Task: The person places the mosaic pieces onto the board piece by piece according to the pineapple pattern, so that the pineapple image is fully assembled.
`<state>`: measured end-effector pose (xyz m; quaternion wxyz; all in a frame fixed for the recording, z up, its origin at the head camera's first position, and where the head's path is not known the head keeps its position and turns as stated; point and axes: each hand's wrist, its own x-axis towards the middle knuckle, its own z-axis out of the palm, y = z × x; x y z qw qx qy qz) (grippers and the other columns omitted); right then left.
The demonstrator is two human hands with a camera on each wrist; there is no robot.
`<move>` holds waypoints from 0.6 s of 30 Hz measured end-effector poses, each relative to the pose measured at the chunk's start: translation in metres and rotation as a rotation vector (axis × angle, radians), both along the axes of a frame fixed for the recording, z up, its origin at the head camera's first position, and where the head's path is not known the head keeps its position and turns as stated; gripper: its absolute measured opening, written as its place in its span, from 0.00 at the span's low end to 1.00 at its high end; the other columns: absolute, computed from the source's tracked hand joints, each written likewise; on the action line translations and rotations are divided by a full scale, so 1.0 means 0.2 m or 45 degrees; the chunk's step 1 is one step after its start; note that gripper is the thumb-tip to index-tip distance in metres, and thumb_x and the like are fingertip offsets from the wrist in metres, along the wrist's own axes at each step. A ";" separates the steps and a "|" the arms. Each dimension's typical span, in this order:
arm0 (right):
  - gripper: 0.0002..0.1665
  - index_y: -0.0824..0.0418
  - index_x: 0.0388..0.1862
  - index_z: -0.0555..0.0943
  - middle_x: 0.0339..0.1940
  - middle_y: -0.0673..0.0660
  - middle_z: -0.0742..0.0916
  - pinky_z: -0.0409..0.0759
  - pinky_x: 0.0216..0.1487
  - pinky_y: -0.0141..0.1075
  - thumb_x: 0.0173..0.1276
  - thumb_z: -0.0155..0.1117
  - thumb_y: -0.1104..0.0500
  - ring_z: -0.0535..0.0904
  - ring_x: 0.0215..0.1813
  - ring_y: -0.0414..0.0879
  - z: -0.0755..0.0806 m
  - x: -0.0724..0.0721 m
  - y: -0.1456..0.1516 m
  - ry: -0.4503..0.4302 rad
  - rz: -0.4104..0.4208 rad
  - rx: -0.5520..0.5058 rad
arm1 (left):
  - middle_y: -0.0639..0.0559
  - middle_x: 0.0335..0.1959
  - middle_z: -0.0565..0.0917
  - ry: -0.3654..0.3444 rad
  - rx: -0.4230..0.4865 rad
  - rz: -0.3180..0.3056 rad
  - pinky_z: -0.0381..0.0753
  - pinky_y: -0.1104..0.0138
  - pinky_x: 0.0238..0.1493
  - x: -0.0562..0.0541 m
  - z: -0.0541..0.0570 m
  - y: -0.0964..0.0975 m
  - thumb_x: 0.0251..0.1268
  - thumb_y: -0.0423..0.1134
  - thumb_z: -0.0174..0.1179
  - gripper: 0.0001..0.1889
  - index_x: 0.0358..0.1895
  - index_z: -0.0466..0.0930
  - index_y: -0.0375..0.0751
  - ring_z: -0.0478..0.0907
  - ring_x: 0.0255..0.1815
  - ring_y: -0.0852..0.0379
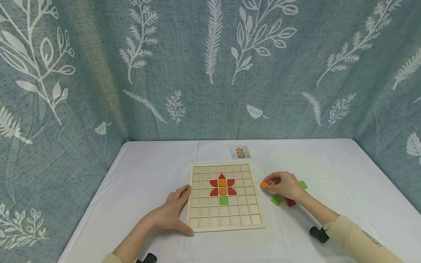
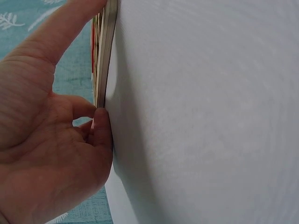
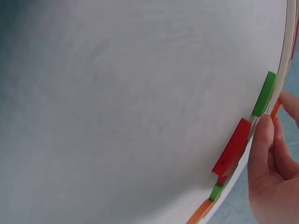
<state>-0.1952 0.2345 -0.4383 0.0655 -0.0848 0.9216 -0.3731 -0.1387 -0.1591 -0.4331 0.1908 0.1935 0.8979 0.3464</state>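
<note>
Hands (image 1: 169,212) (image 1: 284,187), wooden board (image 1: 234,210) between them

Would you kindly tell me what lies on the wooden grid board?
The board bears a red triangle, four red petal shapes, an orange square, an orange disc and a green square; cells beneath them are hidden.

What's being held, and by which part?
The right hand pinches an orange piece by its edge; the left hand touches the board along its left side.
</note>
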 end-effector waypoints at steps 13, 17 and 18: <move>0.14 0.56 0.40 0.87 0.29 0.46 0.84 0.75 0.32 0.34 0.57 0.75 0.52 0.78 0.33 0.43 0.02 0.04 -0.14 -0.009 0.139 -0.082 | 0.38 0.78 0.45 0.001 -0.001 0.004 0.55 0.40 0.67 -0.01 -0.01 0.00 0.29 0.54 0.82 0.71 0.77 0.43 0.31 0.46 0.73 0.39; 0.13 0.55 0.39 0.87 0.28 0.44 0.84 0.75 0.34 0.34 0.56 0.76 0.52 0.78 0.34 0.42 0.03 0.05 -0.20 0.011 0.221 -0.085 | 0.37 0.78 0.45 0.005 0.007 -0.005 0.55 0.39 0.67 0.00 0.00 0.00 0.30 0.54 0.82 0.71 0.77 0.43 0.31 0.46 0.73 0.38; 0.13 0.55 0.39 0.87 0.27 0.44 0.84 0.75 0.35 0.34 0.56 0.76 0.53 0.78 0.34 0.42 0.03 0.05 -0.22 0.010 0.238 -0.086 | 0.37 0.78 0.45 0.005 0.007 -0.006 0.55 0.39 0.67 0.00 0.00 0.00 0.30 0.54 0.82 0.71 0.77 0.43 0.31 0.46 0.73 0.38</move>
